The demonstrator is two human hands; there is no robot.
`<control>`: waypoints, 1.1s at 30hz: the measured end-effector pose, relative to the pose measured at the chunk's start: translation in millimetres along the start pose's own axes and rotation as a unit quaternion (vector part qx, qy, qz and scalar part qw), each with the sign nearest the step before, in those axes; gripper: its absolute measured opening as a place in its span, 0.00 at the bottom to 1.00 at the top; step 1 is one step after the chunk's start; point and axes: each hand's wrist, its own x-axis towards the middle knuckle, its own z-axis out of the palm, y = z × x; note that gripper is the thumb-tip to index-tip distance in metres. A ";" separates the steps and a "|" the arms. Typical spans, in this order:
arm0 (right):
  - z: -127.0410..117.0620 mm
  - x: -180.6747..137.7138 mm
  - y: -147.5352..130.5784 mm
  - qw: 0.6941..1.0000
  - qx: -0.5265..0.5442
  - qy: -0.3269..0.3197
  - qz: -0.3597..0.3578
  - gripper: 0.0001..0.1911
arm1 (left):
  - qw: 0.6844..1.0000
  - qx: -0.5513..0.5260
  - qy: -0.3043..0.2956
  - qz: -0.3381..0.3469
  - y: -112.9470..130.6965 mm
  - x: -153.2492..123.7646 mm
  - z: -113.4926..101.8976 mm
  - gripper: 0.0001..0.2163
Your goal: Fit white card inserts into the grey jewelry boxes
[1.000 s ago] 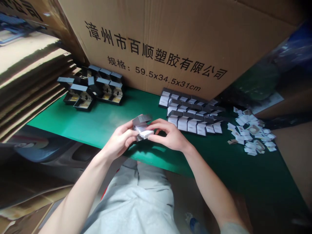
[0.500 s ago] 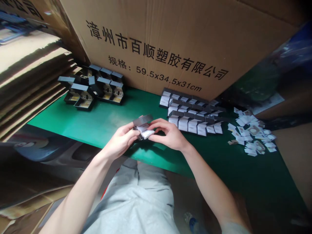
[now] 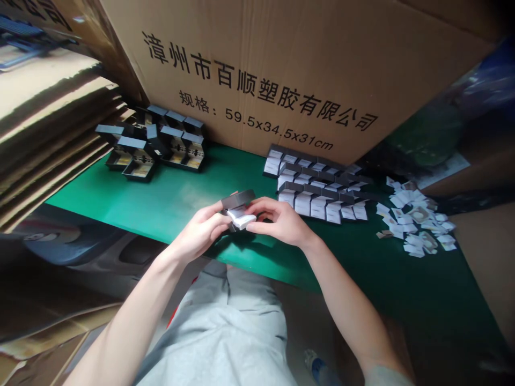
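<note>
My left hand (image 3: 203, 228) clamped a black hinged box (image 3: 238, 200) in front of the printed carton (image 3: 281, 48) | my right hand (image 3: 284, 222) pinched its white insert (image 3: 243, 221) | box seemed light, stiff; side walls suited gripping

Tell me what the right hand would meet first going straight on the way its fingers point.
Likely the white insert at the open dark box; the right hand is right at its edge, though contact is hard to tell. The left hand, holding the box, looks next beyond.
</note>
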 end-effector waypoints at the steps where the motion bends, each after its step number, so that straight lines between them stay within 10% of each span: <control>1: -0.4 -0.2 -0.4 1.000 -0.004 0.000 -0.002 0.14 | 1.000 0.002 0.001 -0.003 0.7 -0.1 0.4 0.16; 23: -3.9 -4.4 -11.1 0.995 -0.089 -0.029 -0.018 0.09 | 1.000 0.008 -0.008 -0.001 0.6 0.5 1.5 0.12; 33: 5.0 -5.2 -9.4 0.985 -0.135 0.016 -0.109 0.07 | 0.999 -0.041 0.023 -0.027 -1.9 1.6 -0.7 0.38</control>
